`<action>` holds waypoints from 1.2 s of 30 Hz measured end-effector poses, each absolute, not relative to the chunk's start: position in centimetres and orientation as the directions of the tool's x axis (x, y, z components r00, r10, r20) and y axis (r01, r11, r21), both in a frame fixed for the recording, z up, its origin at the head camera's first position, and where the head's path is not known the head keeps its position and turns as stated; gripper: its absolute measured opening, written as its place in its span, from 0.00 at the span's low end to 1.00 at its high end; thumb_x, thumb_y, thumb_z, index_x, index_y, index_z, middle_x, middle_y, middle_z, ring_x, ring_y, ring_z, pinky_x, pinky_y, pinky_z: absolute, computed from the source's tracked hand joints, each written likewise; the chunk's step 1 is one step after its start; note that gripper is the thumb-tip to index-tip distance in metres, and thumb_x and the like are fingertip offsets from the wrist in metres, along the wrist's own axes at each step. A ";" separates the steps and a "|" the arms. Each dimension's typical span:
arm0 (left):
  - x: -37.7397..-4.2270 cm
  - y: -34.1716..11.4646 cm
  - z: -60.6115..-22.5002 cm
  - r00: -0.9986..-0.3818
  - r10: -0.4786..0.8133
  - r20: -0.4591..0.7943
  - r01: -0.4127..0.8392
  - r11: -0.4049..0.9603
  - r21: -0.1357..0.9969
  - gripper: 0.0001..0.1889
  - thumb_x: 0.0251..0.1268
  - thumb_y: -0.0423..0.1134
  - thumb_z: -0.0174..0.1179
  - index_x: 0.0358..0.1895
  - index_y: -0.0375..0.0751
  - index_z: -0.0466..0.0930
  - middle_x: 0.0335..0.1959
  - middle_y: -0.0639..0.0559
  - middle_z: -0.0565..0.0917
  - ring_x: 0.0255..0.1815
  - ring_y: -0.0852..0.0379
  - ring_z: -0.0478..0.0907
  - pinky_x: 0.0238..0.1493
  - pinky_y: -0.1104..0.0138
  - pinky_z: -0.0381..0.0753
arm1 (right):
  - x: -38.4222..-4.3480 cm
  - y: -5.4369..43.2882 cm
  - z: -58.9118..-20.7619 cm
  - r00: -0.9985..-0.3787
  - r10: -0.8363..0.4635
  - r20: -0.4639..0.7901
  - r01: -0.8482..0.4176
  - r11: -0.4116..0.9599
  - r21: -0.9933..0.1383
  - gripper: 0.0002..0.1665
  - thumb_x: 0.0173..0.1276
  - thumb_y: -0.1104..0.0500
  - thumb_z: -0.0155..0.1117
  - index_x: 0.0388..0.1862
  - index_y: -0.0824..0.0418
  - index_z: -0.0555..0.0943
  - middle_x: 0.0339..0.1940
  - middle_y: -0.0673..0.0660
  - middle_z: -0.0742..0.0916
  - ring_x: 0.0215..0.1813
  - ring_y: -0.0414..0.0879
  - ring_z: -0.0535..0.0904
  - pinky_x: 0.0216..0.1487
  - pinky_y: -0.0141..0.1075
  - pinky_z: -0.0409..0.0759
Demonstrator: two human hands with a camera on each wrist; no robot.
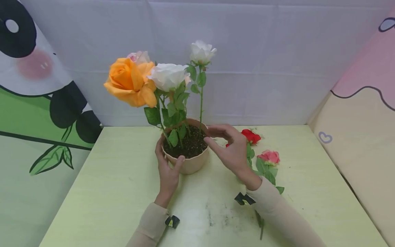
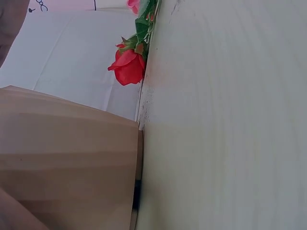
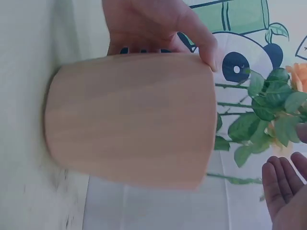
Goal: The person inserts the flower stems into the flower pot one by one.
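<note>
A terracotta-coloured flower pot (image 1: 193, 165) of dark soil (image 1: 194, 142) stands on the table. My left hand (image 1: 168, 173) grips its left side, thumb at the front rim. The right wrist view shows that left hand (image 3: 148, 24) lying along the pot wall (image 3: 134, 120). At the right rim my right hand (image 1: 233, 151) holds nothing, its thumb apart from the fingers, close to the stem of a tall white rose (image 1: 202, 53). A large orange rose (image 1: 129, 82), a fuller white rose (image 1: 169, 76) and a pale pink bloom (image 1: 139, 57) also rise from the pot.
Right of the pot, a red rose (image 1: 251, 136) and a pink rose (image 1: 270, 156) lie on the table (image 1: 117, 192), their stems partly behind my right arm. Dark smudges mark the tabletop in front. A white cloth backdrop (image 1: 253, 96) hangs behind.
</note>
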State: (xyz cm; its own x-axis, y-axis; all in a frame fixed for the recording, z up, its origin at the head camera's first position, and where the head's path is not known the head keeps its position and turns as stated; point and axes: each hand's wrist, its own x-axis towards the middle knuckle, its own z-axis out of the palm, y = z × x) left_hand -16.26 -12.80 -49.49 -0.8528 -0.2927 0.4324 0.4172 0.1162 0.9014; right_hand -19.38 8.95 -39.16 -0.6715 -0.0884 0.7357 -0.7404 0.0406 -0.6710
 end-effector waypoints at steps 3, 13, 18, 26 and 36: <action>-16.2 -12.7 -49.5 -0.853 -0.295 0.430 0.415 0.114 0.903 0.51 0.69 0.39 0.68 0.91 0.46 0.50 0.91 0.53 0.57 0.90 0.51 0.52 0.83 0.34 0.50 | -18.7 11.4 -39.5 -0.657 -0.077 0.750 -0.754 0.039 -0.656 0.20 0.58 0.80 0.79 0.51 0.76 0.88 0.45 0.72 0.91 0.48 0.47 0.92 0.57 0.35 0.89; -16.4 -13.2 -49.6 -0.844 -0.313 0.436 0.428 0.097 0.898 0.50 0.68 0.38 0.68 0.91 0.49 0.51 0.90 0.53 0.57 0.89 0.50 0.54 0.84 0.37 0.52 | -15.8 17.7 -41.3 -0.662 -0.056 0.747 -0.749 0.089 -0.657 0.21 0.56 0.85 0.74 0.50 0.78 0.87 0.46 0.61 0.93 0.49 0.42 0.91 0.57 0.31 0.87; -16.3 -13.2 -49.4 -0.847 -0.310 0.432 0.423 0.100 0.901 0.50 0.68 0.38 0.68 0.91 0.49 0.51 0.90 0.53 0.57 0.90 0.51 0.53 0.84 0.36 0.51 | -14.8 19.7 -42.1 -0.677 -0.015 0.736 -0.735 0.065 -0.675 0.21 0.56 0.86 0.71 0.50 0.82 0.86 0.47 0.58 0.93 0.49 0.42 0.91 0.57 0.30 0.87; -16.2 -13.1 -49.7 -0.855 -0.299 0.424 0.413 0.102 0.905 0.50 0.69 0.40 0.67 0.91 0.53 0.51 0.90 0.56 0.56 0.90 0.51 0.53 0.83 0.33 0.50 | -13.4 22.2 -42.8 -0.701 0.048 0.711 -0.707 0.081 -0.703 0.20 0.55 0.89 0.69 0.48 0.85 0.84 0.46 0.60 0.94 0.47 0.43 0.91 0.54 0.29 0.86; -16.4 -12.7 -49.7 -0.855 -0.297 0.424 0.418 0.087 0.904 0.51 0.68 0.38 0.68 0.91 0.49 0.51 0.91 0.54 0.56 0.90 0.51 0.54 0.85 0.38 0.51 | -10.5 25.1 -42.8 -0.877 0.089 0.472 -0.375 0.489 -0.788 0.29 0.66 0.77 0.77 0.65 0.65 0.87 0.47 0.48 0.93 0.47 0.28 0.87 0.52 0.21 0.83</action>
